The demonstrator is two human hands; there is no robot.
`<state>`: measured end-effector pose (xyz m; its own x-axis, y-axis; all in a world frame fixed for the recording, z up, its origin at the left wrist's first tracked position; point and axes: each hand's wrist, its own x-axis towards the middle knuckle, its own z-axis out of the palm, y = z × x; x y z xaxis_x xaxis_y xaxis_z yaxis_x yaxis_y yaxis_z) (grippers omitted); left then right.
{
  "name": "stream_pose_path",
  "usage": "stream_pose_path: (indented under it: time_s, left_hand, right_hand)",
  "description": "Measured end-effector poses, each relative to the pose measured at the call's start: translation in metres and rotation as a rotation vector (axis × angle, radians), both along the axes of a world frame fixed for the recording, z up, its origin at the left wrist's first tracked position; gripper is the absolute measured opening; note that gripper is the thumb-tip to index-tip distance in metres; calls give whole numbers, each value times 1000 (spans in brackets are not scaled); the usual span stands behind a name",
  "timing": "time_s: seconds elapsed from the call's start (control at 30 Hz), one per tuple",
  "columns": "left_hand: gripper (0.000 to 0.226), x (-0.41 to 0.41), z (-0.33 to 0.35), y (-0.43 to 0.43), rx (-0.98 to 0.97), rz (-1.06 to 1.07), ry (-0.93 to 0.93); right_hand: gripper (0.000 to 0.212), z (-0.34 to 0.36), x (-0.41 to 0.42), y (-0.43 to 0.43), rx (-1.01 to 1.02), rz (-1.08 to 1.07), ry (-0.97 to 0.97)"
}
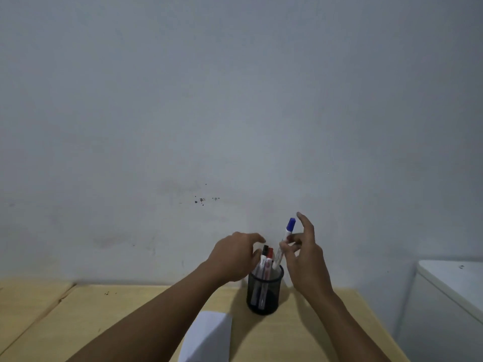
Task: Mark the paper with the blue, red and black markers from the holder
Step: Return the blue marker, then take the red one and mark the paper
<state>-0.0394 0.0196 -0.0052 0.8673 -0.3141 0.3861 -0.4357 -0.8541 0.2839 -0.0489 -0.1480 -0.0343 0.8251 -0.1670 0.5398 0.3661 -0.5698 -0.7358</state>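
right hand [304, 259]: pinching the blue marker [285, 244] between thumb and fingers [285, 249] at mid-barrel, index finger lifted clear, other fingers loosely curled; marker tilting, cap up, lower end sitting at the holder's rim

left hand [235, 258]: hovering beside the caps of the markers in the holder, fingers [257, 237] part-spread and curved, gripping nothing visible; touching the caps or not, cannot tell

holder [264, 292]: standing upright on the tabletop [130, 309], dark mesh cup, near the wall

red marker [268, 265]: standing in the holder, cap up

black marker [263, 259]: standing in the holder just beside the red one, cap up

paper [209, 335]: lying on the tabletop at the near edge, in front of the holder, partly cut off by the frame; no marks showing on the visible part

step in hand: judging by the grip, drawing the blue marker out of the holder

risk one: dragging the marker's lower end against the rim and tipping the light holder, nothing bracing it

risk two: thin fingertip pinch slipping, dropping the marker back or onto the tabletop

risk three: left hand brushing the other caps and knocking them askew

count: markers three (one blue, one red, one black); holder one; paper one visible stack or sheet, cannot tell which; hands two
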Motion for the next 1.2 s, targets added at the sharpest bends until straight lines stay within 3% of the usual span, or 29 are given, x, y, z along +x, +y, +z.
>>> stream_pose_path:
  time_s: [0.17,0.37,0.5,0.7,0.83,0.93,1.07,1.2]
  left_hand:
    - [40,39,-15,-30,151,-9,93]
    - [29,60,-31,-37,214,11,129]
    - [27,62,-36,-31,120,-4,42]
    - [16,53,-39,-26,-136,-7,10]
    - [14,36,-28,-17,-288,-29,70]
    - [18,21,-6,3,-546,-15,49]
    - [16,-10,33,41,-1027,31,142]
    - [14,-46,48,80,-1261,101,227]
  right_hand:
    - [64,-25,23,-8,-44,5,124]
    - [69,-47,38,-10,-132,17,242]
    - [46,-53,42,-12,-178,29,258]
    - [43,-44,31,-7,-237,20,220]
    - [39,-30,15,0,-138,21,123]
    - [35,-14,-1,9,-58,138,194]
    - [26,5,-20,30,-51,273,245]
    - [16,29,-41,57,268,334,185]
